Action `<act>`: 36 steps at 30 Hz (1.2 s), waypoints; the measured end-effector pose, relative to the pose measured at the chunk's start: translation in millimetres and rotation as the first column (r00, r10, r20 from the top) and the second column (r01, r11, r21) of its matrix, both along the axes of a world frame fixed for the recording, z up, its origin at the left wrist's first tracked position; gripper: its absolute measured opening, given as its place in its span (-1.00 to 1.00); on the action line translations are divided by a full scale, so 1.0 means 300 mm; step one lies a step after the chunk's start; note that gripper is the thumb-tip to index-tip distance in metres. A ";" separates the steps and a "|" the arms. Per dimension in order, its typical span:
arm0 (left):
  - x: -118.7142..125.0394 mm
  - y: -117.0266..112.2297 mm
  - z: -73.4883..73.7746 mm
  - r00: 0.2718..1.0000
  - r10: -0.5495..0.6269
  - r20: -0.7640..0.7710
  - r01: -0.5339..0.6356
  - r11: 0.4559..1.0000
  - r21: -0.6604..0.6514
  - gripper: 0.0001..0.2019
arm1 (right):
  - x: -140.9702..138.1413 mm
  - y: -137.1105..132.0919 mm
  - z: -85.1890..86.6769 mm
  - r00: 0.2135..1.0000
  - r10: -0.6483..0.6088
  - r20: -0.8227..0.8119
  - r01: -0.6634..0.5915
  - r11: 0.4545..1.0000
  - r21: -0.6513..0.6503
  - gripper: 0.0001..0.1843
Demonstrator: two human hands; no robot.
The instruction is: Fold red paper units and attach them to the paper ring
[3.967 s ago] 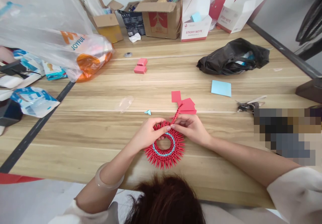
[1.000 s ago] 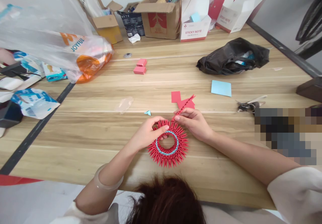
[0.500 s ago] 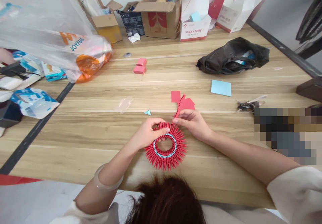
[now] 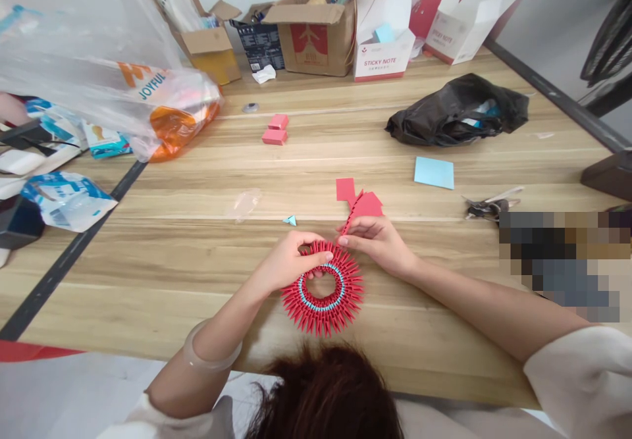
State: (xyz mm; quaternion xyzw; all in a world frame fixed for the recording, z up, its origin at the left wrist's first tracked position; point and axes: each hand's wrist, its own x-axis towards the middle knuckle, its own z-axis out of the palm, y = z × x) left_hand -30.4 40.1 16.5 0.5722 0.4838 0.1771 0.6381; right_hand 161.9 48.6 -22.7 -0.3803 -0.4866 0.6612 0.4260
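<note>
A ring of folded red paper pieces with a light blue inner band (image 4: 323, 301) lies on the wooden table (image 4: 197, 261) in front of me. My left hand (image 4: 291, 261) pinches the ring's far left rim, thumb over the spikes. My right hand (image 4: 378, 241) is closed on a chain of stacked red pieces (image 4: 351, 212) that rises away from the ring's far edge. Loose red paper squares (image 4: 363, 199) lie just beyond my right hand. A small light blue folded triangle (image 4: 290, 220) sits a little beyond my left hand.
A light blue sticky pad (image 4: 434, 172) and a black bag (image 4: 457, 113) lie to the right. Two pink pads (image 4: 275, 129) sit mid-table. A clear plastic bag (image 4: 123, 77) is at the left, with cardboard boxes (image 4: 316, 31) and sticky note boxes (image 4: 382, 44) at the back. Keys (image 4: 486, 207) lie right.
The ring has shifted slightly left and nearer to me. The red chain in my right hand has swung from leaning right to standing more upright. Both hands keep their hold.
</note>
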 end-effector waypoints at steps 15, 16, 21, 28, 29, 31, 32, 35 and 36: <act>0.007 -0.003 -0.014 0.999 0.031 -0.032 -0.029 0.998 0.059 -0.76 | 0.001 -0.002 0.005 0.997 0.049 0.052 -0.048 0.999 -0.005 -0.79; 0.008 -0.004 -0.016 0.998 0.034 -0.043 -0.031 0.997 0.077 -0.76 | -0.001 -0.004 0.005 0.997 0.048 0.053 -0.048 0.999 -0.006 -0.79; 0.012 -0.009 -0.024 0.996 0.063 -0.069 -0.057 0.994 0.089 -0.74 | -0.009 -0.020 0.001 0.998 0.037 0.052 -0.038 0.999 0.004 -0.80; 0.013 -0.008 -0.033 0.995 0.072 -0.073 -0.065 0.993 0.094 -0.74 | -0.018 -0.033 -0.009 0.997 0.024 0.078 -0.028 0.998 0.058 -0.77; 0.013 -0.007 -0.031 0.995 0.069 -0.072 -0.062 0.993 0.097 -0.74 | -0.018 -0.034 -0.010 0.996 0.024 0.081 -0.029 0.998 0.060 -0.77; 0.014 -0.007 -0.023 0.996 0.068 -0.058 -0.062 0.994 0.092 -0.74 | -0.019 -0.036 -0.012 0.996 0.021 0.088 -0.027 0.997 0.069 -0.78; 0.015 -0.008 -0.018 0.996 0.071 -0.046 -0.067 0.994 0.084 -0.73 | -0.020 -0.038 -0.013 0.996 0.020 0.091 -0.027 0.997 0.075 -0.79; 0.016 -0.011 -0.005 0.996 0.089 -0.024 -0.087 0.994 0.063 -0.67 | -0.021 -0.043 -0.015 0.995 0.017 0.098 -0.027 0.995 0.093 -0.81; 0.017 -0.011 -0.003 0.995 0.093 -0.026 -0.092 0.994 0.060 -0.66 | -0.022 -0.044 -0.016 0.994 0.016 0.104 -0.026 0.995 0.095 -0.81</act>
